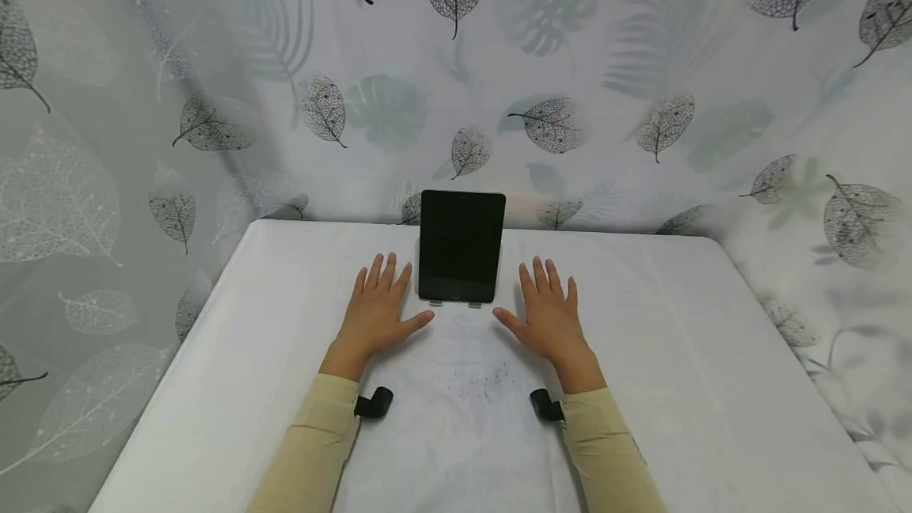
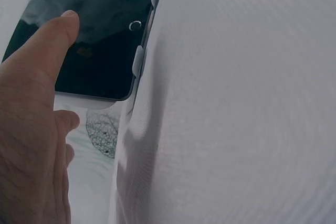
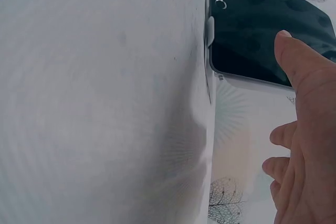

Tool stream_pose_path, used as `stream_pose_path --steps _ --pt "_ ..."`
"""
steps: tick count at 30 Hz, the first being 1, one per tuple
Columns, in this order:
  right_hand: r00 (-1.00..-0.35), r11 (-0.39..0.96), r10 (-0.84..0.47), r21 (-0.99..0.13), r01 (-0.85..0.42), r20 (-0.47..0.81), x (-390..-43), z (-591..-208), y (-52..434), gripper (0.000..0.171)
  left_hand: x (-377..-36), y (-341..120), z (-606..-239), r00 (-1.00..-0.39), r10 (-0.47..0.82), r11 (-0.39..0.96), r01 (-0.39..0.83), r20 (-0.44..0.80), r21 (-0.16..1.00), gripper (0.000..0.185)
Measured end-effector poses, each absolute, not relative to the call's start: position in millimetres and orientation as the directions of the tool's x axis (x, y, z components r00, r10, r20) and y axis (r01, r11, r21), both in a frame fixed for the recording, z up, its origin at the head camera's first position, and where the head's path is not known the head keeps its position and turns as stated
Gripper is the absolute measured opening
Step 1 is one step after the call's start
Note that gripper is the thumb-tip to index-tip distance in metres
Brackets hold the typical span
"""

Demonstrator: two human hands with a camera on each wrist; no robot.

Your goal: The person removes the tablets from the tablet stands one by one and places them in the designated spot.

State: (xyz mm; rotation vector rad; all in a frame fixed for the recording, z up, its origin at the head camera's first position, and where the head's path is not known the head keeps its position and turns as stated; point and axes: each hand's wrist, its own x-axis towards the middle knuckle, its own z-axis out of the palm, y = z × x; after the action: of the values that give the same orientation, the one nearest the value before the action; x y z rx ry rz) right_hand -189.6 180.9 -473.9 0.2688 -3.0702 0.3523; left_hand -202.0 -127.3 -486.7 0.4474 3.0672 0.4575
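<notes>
A black tablet (image 1: 461,246) stands propped upright on a small stand (image 1: 454,303) at the far middle of a white-covered table (image 1: 677,355). The left hand (image 1: 374,313) and right hand (image 1: 547,320) lie flat on the cloth just either side of it, fingers spread, holding nothing.

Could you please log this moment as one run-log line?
left hand: flat on table | right hand: flat on table | tablet: upright on stand, between, untouched
</notes>
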Motion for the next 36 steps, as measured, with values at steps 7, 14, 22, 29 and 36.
stream_pose_path --steps 7,14,22,29,36 --pt "-0.971 0.899 -0.151 -0.382 -0.212 0.183 -196 -476 180 0.086 -205 -124 -488 -0.961 0.240 0.852 0.275 0.136 0.444 0.093" --pt "-0.946 0.509 0.015 -0.817 -0.272 0.325 -194 -495 166 0.052 -205 -112 -499 -0.958 0.055 0.517 0.269 0.283 0.813 0.071" --pt "-0.960 0.257 0.029 -0.930 -0.263 0.280 -191 -503 153 0.049 -203 -99 -501 -0.968 0.007 0.308 0.241 0.251 0.920 0.060" --pt "-0.973 0.230 0.022 -0.948 -0.219 0.230 -192 -505 152 0.047 -201 -97 -499 -0.983 0.021 0.234 0.185 0.185 0.955 0.056" --pt "-0.969 0.155 -0.021 -0.957 -0.247 0.246 -193 -510 150 0.049 -203 -97 -503 -0.982 0.023 0.185 0.187 0.186 0.965 0.056"
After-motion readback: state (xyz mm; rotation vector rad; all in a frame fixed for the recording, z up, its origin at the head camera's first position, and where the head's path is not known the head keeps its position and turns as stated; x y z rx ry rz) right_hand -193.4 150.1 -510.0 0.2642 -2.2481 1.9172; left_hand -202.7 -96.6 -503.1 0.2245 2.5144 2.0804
